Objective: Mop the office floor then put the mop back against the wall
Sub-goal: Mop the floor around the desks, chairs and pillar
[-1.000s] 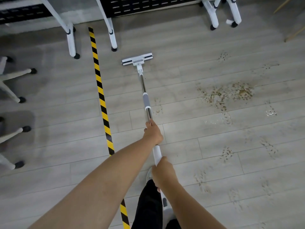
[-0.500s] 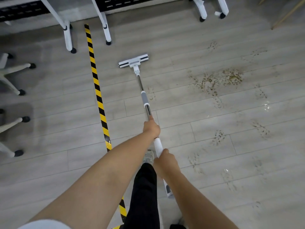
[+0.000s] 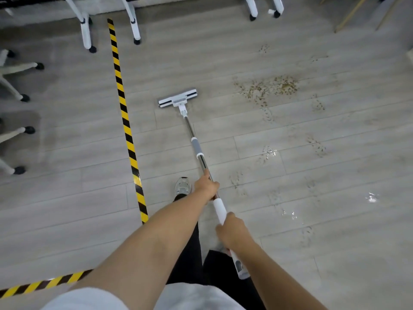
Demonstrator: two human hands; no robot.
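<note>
Head view, steeply down, floor (image 3: 312,180)

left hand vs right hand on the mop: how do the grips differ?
The left hand sits further down the mop, on the bare metal shaft; the right hand sits near the top, on the white grip. The left arm reaches out nearly straight; the right hand is drawn in close to the body. Both are closed around the pole.

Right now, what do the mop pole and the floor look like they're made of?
Mop pole: likely polished metal, since its bare stretches shine silver; the grey sleeve looks matte, perhaps rubber or foam, and the white section plastic.
Floor: pale grey wood-look planks, probably laminate or vinyl; seams show, and wet patches glint.
</note>
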